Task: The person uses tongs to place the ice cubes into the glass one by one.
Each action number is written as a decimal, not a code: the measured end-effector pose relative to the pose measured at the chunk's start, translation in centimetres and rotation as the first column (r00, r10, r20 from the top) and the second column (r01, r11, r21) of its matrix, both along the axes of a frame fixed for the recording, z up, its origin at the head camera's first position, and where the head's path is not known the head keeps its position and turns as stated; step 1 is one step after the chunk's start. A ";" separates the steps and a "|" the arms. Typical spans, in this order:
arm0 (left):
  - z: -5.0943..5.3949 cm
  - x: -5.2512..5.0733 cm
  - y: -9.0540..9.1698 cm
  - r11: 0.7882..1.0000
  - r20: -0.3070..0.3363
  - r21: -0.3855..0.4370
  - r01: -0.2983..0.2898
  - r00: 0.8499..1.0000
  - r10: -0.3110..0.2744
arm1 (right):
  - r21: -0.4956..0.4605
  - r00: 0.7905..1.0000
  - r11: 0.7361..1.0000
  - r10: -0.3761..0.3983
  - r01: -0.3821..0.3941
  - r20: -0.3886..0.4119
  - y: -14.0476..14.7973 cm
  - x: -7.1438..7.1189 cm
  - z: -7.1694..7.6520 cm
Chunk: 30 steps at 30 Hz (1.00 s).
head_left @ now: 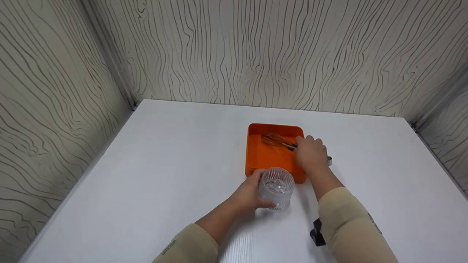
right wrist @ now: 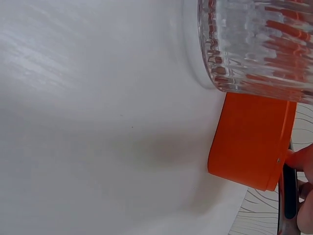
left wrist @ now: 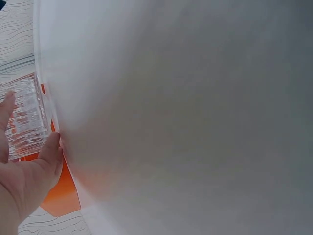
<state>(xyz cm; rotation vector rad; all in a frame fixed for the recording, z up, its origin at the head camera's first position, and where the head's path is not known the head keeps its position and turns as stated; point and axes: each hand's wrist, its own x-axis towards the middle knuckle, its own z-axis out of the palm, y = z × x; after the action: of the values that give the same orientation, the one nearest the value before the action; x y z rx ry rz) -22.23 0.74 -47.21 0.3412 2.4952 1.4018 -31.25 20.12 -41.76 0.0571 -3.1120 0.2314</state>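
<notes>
My left hand [head_left: 245,194] holds a clear ribbed drinking glass [head_left: 276,188] by its side, with fingers and thumb spread round it. The glass is upright at the near edge of an orange rectangular tray [head_left: 255,157]; in the left wrist view the ribbed glass [left wrist: 28,117] shows between thumb and fingers. At the tray's right rim, my right hand [head_left: 312,153] grips a whisk by its handle. The whisk's wire head [head_left: 272,139] lies over the tray floor, pointing left. In the right wrist view its dark handle [right wrist: 290,196] is under the curled fingers.
A small black object [head_left: 317,233], partly hidden by the right sleeve, lies on the white table [head_left: 175,164] near the right forearm. Wood-patterned panels [head_left: 234,54] stand behind the table and at both sides.
</notes>
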 end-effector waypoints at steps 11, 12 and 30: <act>0.1 0.1 -0.1 1.000 -0.017 0.014 0.020 1.000 -0.020 | 0.000 1.000 1.000 -0.002 0.002 -0.004 0.0 -0.1 -0.1; 0.1 0.1 -0.1 1.000 -0.016 0.016 0.020 1.000 -0.019 | -0.003 1.000 1.000 -0.005 0.005 0.001 0.0 -0.1 0.0; 0.0 0.0 -0.1 1.000 0.002 -0.002 0.002 1.000 -0.002 | -0.046 1.000 0.999 -0.027 0.027 0.004 0.7 0.1 -0.2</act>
<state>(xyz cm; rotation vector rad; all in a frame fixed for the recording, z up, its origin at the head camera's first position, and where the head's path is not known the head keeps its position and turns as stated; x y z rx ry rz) -22.22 0.68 -47.20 0.3417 2.4938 1.3979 -31.17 20.80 -41.93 0.0138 -3.1070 0.3027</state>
